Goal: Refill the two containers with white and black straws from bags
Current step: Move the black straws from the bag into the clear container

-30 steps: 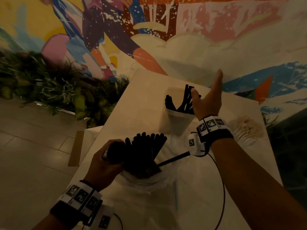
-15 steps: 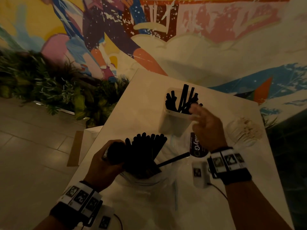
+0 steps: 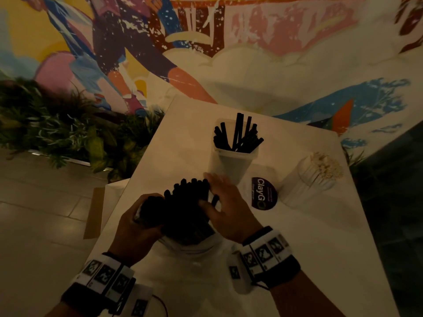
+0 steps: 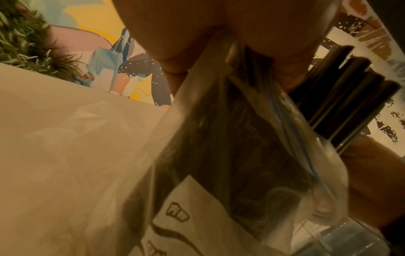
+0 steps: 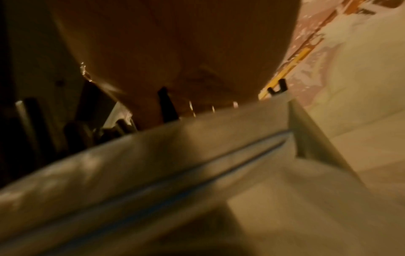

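My left hand (image 3: 137, 221) grips the bag (image 4: 219, 155) of black straws (image 3: 185, 202); my right hand (image 3: 225, 209), fingers relaxed, rests against the bundle's right side.

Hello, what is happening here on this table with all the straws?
A person is refilling straw containers. The left hand grips a clear plastic bag of black straws, and the right hand reaches into the bundle for another bunch. The square container further back already holds some black straws but looks only partly full. The round container to its right is packed with white straws.
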